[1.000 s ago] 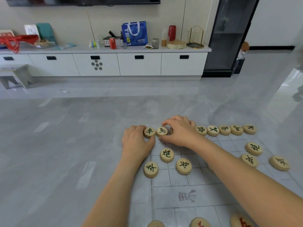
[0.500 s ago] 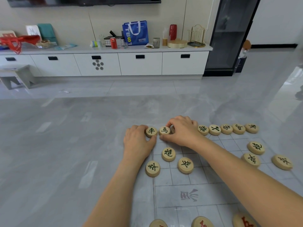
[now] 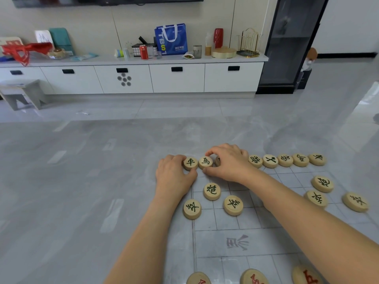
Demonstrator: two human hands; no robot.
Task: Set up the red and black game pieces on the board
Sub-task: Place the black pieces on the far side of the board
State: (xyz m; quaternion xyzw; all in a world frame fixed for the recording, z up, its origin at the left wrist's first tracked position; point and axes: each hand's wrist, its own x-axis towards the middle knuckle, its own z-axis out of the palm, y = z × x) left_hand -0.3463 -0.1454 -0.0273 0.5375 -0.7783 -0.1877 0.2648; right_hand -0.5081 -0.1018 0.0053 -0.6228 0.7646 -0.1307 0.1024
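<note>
A see-through gridded board [image 3: 235,238] lies on the grey floor. Round wooden pieces with black characters stand along its far edge. My left hand [image 3: 174,177] pinches the far-left corner piece [image 3: 190,162] between thumb and fingers. My right hand [image 3: 227,162] holds the second piece [image 3: 205,161] with thumb and forefinger and covers further pieces; one edge [image 3: 217,160] peeks out. More black pieces [image 3: 285,160] continue the far row to the right. Other black pieces [image 3: 212,190] sit on the second and third rows. Red-lettered pieces [image 3: 253,277] show at the bottom edge.
One black piece [image 3: 355,201] lies just off the board's right side. A long white cabinet [image 3: 131,78] with bags, a can and cups runs along the back wall. A dark glass cabinet [image 3: 291,44] stands right of it, a grey stool [image 3: 22,93] at the left.
Both hands stay at the far-left pieces; the two lettered pieces have been nudged slightly, close together. The view has shifted a little.
</note>
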